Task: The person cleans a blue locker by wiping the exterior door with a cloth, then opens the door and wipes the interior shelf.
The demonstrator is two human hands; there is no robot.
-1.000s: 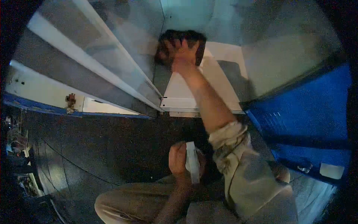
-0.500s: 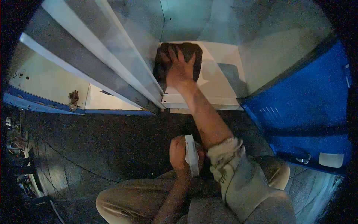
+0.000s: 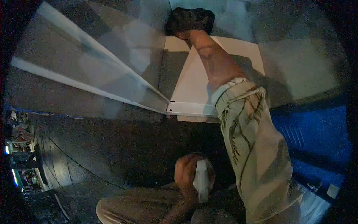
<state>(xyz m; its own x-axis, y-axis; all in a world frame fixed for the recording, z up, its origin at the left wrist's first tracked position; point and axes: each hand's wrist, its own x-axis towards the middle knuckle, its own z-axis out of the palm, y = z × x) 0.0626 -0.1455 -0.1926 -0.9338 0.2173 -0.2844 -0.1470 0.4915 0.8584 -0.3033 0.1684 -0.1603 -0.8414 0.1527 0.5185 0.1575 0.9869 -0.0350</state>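
Observation:
My right arm reaches far into a metal cabinet, where my right hand (image 3: 189, 25) presses a dark cloth (image 3: 209, 18) against the back wall, just above the white bottom panel (image 3: 188, 80). Shadow makes its fingers hard to separate from the cloth. Down by my lap, my left hand (image 3: 183, 173) is closed round what looks like a white spray bottle (image 3: 202, 179), seen from above with its pale head up. The lower part of the bottle is hidden.
Pale upright dividers (image 3: 123, 67) stand on the left of the compartment. A blue door (image 3: 317, 138) with slots swings out on the right. Dark floor (image 3: 97, 149) with a thin line across it lies before the cabinet. Cluttered items (image 3: 26, 160) sit far left.
My right hand has moved with the cloth from the bottom panel up and back to the rear wall. My view has shifted closer in. The left hand keeps its hold.

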